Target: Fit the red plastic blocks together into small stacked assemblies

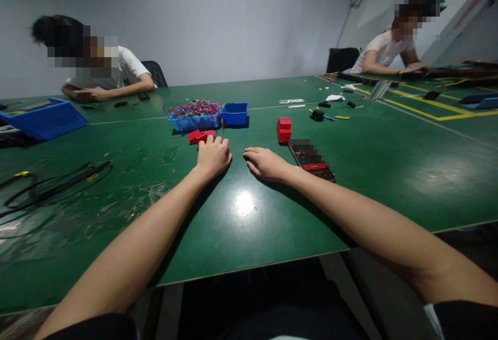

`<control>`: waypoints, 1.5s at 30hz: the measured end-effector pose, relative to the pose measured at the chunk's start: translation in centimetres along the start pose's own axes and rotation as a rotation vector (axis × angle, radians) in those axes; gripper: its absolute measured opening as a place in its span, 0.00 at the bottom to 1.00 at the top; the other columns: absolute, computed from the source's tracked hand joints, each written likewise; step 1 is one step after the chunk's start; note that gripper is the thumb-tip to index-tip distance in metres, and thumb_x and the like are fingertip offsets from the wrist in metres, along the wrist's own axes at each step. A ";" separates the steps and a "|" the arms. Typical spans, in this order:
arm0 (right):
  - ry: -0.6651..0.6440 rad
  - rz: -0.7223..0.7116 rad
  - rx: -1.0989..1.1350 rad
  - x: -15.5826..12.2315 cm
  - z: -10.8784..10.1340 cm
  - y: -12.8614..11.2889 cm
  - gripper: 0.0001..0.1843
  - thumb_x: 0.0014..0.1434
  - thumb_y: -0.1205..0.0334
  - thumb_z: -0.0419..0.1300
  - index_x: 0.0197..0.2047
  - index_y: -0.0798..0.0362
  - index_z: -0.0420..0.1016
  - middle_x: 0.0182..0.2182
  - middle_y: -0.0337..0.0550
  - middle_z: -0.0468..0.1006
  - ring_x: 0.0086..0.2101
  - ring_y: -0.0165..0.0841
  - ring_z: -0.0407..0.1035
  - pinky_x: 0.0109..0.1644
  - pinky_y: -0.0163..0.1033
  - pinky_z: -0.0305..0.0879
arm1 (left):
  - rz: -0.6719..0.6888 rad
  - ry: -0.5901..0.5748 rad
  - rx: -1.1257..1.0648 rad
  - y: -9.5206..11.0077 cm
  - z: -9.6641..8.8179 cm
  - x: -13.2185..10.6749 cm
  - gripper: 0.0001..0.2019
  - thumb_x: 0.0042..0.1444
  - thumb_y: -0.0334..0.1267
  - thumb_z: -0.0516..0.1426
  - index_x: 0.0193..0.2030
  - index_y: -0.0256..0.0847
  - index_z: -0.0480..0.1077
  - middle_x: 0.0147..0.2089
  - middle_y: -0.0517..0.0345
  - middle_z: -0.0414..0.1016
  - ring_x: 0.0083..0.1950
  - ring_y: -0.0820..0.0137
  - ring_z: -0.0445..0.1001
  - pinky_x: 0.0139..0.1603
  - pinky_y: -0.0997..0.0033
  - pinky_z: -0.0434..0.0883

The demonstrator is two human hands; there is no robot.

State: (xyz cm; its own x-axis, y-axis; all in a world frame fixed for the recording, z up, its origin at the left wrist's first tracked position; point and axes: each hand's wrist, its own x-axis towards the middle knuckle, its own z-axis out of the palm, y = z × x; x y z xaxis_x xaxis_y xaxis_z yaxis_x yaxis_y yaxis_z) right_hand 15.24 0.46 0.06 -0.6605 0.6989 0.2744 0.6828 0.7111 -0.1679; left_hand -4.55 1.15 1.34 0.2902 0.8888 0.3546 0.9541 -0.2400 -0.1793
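Note:
My left hand (213,155) rests palm down on the green table (241,241), its fingers bent and slightly apart. At its fingertips lies a red blocky part (199,136), partly covered by the hand; whether they touch is unclear. Opposite it, my right hand (266,163) lies on its side with fingers stretched out toward the left and nothing in them. Another red block (284,130) stands upright beyond the right hand. Beside the right wrist is a phone (311,159) with a lit screen.
A blue bin (196,122) of colourful wires and a smaller blue bin (235,113) stand behind my hands. Black cables (58,184) and clear plastic lie left. Pliers (336,118) and a black part (317,115) lie right. Two people sit across the table, near a tilted blue bin (50,119) at left.

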 end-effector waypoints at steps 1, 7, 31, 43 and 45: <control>0.004 0.017 0.000 0.0 0.0 -0.1 0.17 0.67 0.65 0.51 0.55 0.60 0.74 0.56 0.59 0.75 0.56 0.41 0.70 0.61 0.45 0.65 | 0.045 0.003 -0.016 0.2 0.0 0.1 0.15 0.63 0.41 0.49 0.49 0.37 0.72 0.50 0.38 0.75 0.54 0.47 0.69 0.48 0.48 0.68; 0.024 0.207 -0.025 0.2 0.2 -0.8 0.19 0.65 0.67 0.51 0.56 0.62 0.71 0.55 0.59 0.76 0.56 0.43 0.70 0.61 0.45 0.65 | 0.400 0.103 -0.320 1.8 0.4 0.1 0.16 0.61 0.36 0.51 0.53 0.36 0.71 0.53 0.43 0.74 0.52 0.60 0.72 0.55 0.61 0.71; -0.018 0.191 -0.075 0.1 -0.2 -0.8 0.20 0.69 0.61 0.49 0.57 0.59 0.73 0.59 0.59 0.73 0.60 0.43 0.67 0.63 0.47 0.63 | -0.012 -0.002 -0.217 0.4 1.6 0.5 0.21 0.69 0.49 0.44 0.52 0.37 0.70 0.52 0.42 0.74 0.52 0.56 0.72 0.48 0.59 0.68; 0.029 0.222 0.033 0.0 0.1 -0.2 0.21 0.72 0.61 0.44 0.58 0.57 0.72 0.61 0.56 0.72 0.61 0.38 0.66 0.63 0.45 0.61 | 0.119 -0.009 -0.449 -0.5 2.9 1.0 0.14 0.69 0.45 0.46 0.49 0.41 0.68 0.47 0.49 0.75 0.47 0.62 0.72 0.48 0.62 0.68; 0.052 0.251 0.074 0.1 0.1 -0.2 0.21 0.73 0.60 0.43 0.56 0.55 0.73 0.57 0.54 0.76 0.58 0.36 0.69 0.61 0.42 0.62 | 0.145 0.012 -0.476 -0.4 2.8 1.0 0.14 0.69 0.45 0.46 0.50 0.41 0.68 0.48 0.49 0.75 0.48 0.62 0.73 0.48 0.63 0.68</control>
State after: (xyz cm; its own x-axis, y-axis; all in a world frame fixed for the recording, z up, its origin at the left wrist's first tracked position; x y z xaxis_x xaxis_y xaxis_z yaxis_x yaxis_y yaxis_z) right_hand 14.96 0.43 -0.01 -0.4551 0.8506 0.2634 0.7973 0.5210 -0.3048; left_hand -4.82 3.18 -0.79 0.4204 0.8295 0.3678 0.8311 -0.5147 0.2108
